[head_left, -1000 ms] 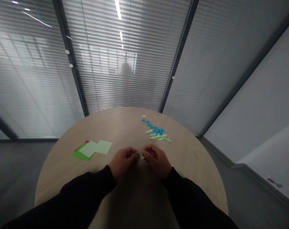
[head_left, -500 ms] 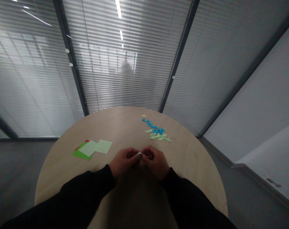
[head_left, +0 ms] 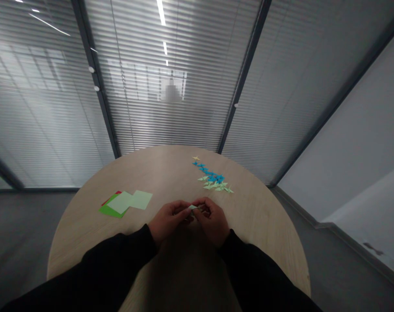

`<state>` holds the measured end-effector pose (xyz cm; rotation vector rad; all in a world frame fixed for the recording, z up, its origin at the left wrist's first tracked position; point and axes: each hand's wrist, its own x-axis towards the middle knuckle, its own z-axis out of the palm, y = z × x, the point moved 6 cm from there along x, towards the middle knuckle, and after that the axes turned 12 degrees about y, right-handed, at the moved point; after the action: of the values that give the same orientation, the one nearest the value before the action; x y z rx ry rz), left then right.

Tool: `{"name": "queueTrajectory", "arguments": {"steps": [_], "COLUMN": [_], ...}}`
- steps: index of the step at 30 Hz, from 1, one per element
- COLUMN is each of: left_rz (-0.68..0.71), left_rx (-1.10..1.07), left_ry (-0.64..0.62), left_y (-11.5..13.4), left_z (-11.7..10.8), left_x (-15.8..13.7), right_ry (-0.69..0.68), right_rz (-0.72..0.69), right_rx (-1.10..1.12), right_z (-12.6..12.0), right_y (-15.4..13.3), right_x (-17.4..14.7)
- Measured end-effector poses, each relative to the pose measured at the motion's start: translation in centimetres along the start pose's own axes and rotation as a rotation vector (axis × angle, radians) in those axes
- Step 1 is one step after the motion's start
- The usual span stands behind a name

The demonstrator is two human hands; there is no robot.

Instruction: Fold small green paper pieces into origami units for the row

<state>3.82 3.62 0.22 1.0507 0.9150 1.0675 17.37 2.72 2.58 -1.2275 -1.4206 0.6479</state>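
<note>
A small piece of pale green folded paper (head_left: 192, 207) is pinched between my two hands, low over the near middle of the table. My left hand (head_left: 169, 220) grips it from the left with thumb and fingers closed. From the other side, my right hand (head_left: 213, 221) has its thumb and fingertips on it too. Fingers cover most of the paper, so its full shape is hidden. Beyond my right hand lie several pale green folded paper cranes (head_left: 218, 186), with blue paper cranes (head_left: 215, 177) behind them and a single yellow one (head_left: 196, 158) farthest off.
Flat pale green paper squares (head_left: 142, 199) lie on the left of the round wooden table (head_left: 170, 169), partly over a bright green sheet (head_left: 110, 211) and a red sheet (head_left: 118, 192). Glass panels with blinds (head_left: 170, 121) stand past the table; a white wall (head_left: 353, 173) is at right.
My fingertips have shifted slightly around the folded paper, and its visible part has turned, now a small flap between the thumbs. The sheets and cranes on the table stay put.
</note>
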Motion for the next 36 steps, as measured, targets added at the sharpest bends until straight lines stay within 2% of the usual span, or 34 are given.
{"name": "queueTrajectory", "arguments": {"steps": [8, 15, 21, 28, 32, 36], "left_rz": [-0.021, -0.001, 0.035, 0.012, 0.028, 0.030], "left_rx": [-0.045, -0.061, -0.032, -0.034, -0.037, -0.011], "left_ry": [0.063, 0.109, 0.169, 0.192, 0.246, 0.266], "left_y": [0.3, 0.5, 0.6, 0.4, 0.8, 1.0], "left_z": [0.1, 0.2, -0.1, -0.2, -0.4, -0.5], "left_x": [-0.3, -0.5, -0.6, -0.3, -0.5, -0.7], "right_ry": [0.050, 0.185, 0.193, 0.147, 0.066, 0.078], "right_rz": [-0.193, -0.303, -0.231, -0.177, -0.084, -0.034], "right_rx": [-0.156, -0.202, -0.198, -0.154, -0.052, 0.021], "right_z": [-0.2, -0.4, -0.3, -0.1, 0.0, -0.1], "right_y": [-2.0, -3.1, -2.4, -1.8, -1.2, -0.8], "right_x": [-0.5, -0.9, -0.8, -0.7, -0.5, -0.3]}}
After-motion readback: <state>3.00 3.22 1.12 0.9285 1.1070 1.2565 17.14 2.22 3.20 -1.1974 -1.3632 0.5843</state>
